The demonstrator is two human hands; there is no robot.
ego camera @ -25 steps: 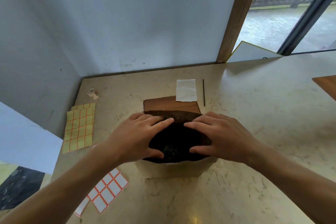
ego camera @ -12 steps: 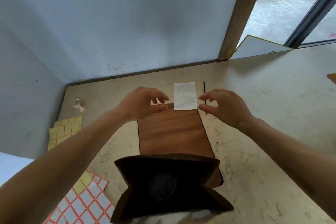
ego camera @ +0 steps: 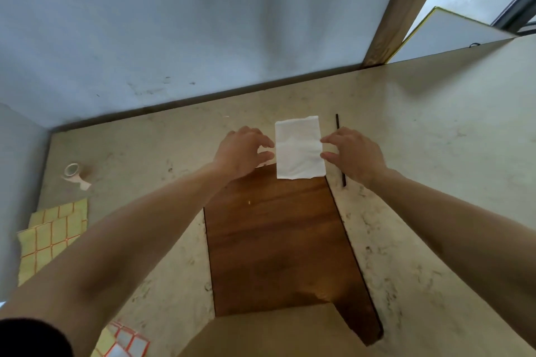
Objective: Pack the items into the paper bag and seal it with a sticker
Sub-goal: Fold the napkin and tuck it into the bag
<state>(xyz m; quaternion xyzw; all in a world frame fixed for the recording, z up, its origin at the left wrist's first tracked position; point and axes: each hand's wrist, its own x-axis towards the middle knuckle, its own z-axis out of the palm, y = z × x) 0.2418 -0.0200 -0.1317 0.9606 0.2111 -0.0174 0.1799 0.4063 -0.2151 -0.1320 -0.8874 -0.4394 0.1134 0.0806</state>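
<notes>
A folded white napkin [ego camera: 299, 151] lies flat at the far end of a brown wooden board [ego camera: 275, 240]. My left hand [ego camera: 242, 151] hovers at the napkin's left edge with fingers curled and apart. At the right edge, my right hand [ego camera: 352, 153] has its fingertips touching the napkin or just short of it; neither hand grips it. A thin black stick [ego camera: 340, 148] lies on the table under my right hand. The tan paper bag [ego camera: 275, 336] fills the bottom middle of the view, close to the camera; its opening is out of sight.
Yellow sticker sheets [ego camera: 52, 235] lie at the left table edge, and a white, red-bordered sticker sheet [ego camera: 124, 342] sits at the bottom left. A small tape roll [ego camera: 72, 171] stands near the left wall. The wall runs close behind the napkin.
Both hands left the bag's mouth and reached forward to either side of the napkin. The view tilted, so the bag slid to the bottom edge.
</notes>
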